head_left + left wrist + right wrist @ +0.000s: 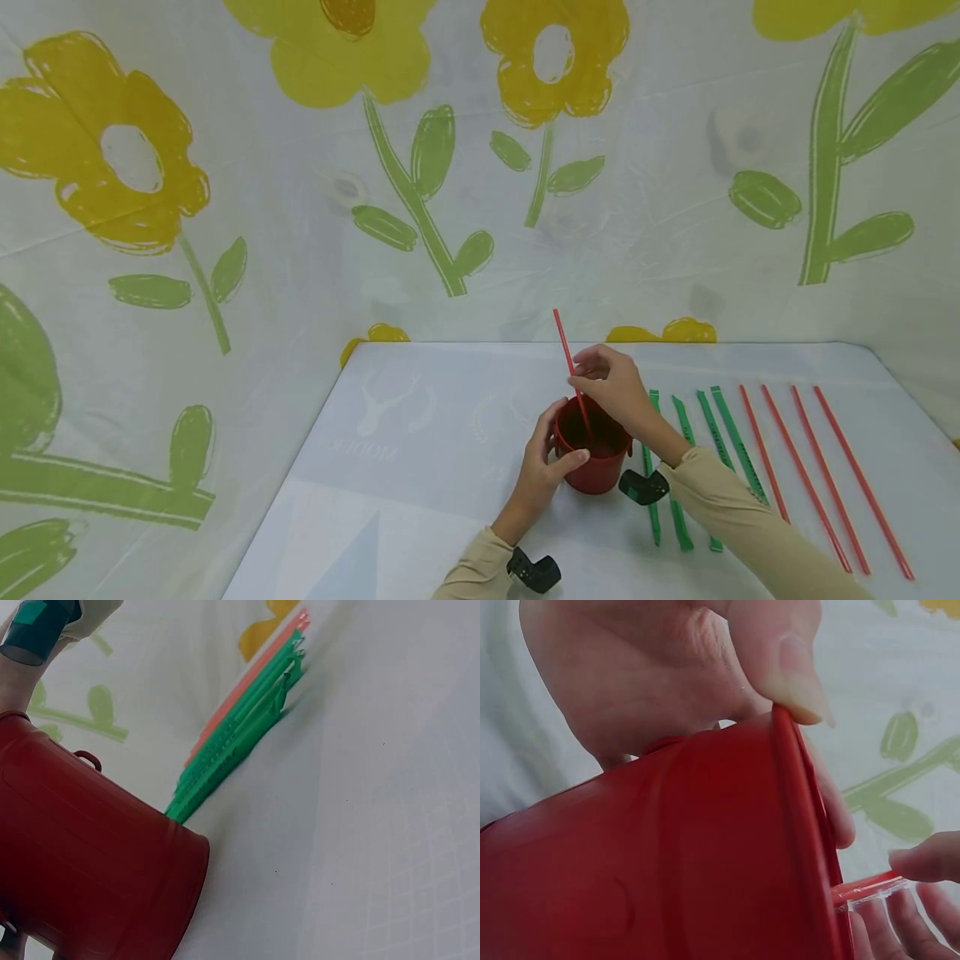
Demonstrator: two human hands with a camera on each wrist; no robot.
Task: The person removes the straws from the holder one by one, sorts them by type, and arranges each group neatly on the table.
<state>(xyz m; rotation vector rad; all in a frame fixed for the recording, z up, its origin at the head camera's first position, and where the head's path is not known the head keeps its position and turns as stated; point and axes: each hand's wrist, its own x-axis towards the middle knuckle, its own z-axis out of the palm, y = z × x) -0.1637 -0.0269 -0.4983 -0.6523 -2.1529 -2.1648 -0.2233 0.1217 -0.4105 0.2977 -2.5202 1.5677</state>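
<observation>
A small red bucket (596, 479) stands on the table, its wall filling much of the left wrist view. My left hand (536, 475) holds it from the left side, with the thumb over the rim, as the right wrist view also shows. Above the mouth, my right hand (618, 392) pinches a thin red straw (562, 333) between thumb and fingers. The straw's lower part is inside the bucket and its top sticks up past the hand. Clear film shows along the straw (870, 886) in the right wrist view.
Right of the bucket lie several green wrapped sticks (738, 442), partly hidden by the right forearm. Farther right, several red straws (864, 482) lie side by side. A flower-printed curtain (660, 208) hangs behind the white table (420, 517). Each wrist wears a black camera (534, 571).
</observation>
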